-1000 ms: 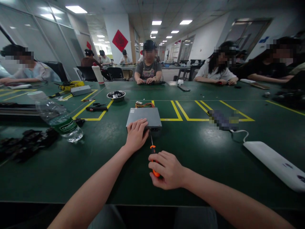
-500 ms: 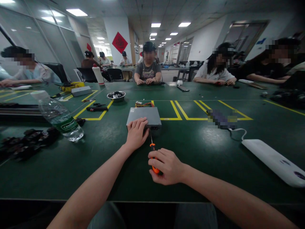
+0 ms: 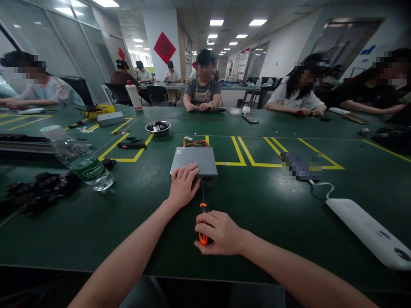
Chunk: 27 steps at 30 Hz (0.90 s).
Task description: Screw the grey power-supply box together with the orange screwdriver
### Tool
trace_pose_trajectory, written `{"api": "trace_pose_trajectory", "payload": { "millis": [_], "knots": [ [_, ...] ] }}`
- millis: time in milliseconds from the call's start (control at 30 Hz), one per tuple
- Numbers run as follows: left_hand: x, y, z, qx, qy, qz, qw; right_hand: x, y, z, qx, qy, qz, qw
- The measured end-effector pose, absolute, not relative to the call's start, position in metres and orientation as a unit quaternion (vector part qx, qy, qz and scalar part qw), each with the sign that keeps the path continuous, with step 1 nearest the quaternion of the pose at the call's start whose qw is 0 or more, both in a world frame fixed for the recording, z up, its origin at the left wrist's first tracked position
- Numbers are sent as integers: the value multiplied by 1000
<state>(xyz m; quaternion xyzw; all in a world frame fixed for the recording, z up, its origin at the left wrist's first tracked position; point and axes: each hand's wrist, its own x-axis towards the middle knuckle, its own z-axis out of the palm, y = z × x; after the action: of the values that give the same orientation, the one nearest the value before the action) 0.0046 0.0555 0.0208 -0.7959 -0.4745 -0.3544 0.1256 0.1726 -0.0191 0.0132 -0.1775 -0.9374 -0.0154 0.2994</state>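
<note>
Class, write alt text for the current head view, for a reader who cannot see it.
A right hand points an orange-handled screwdriver at a grey metal box, steadied by the left hand on a green table.

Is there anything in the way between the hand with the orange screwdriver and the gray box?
No, I can't see anything blocking. The right hand holds the screwdriver, and its thin metal shaft points across the gap to the near side of the gray box. The left hand is just left of that path.
</note>
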Motion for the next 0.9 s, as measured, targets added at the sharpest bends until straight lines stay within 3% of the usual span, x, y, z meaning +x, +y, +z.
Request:
{"api": "trace_pose_trajectory", "payload": {
  "millis": [900],
  "knots": [
    [4,59,19,-800,-477,-342,124,176,-20,21,-175,-927,8,331]
  ]
}}
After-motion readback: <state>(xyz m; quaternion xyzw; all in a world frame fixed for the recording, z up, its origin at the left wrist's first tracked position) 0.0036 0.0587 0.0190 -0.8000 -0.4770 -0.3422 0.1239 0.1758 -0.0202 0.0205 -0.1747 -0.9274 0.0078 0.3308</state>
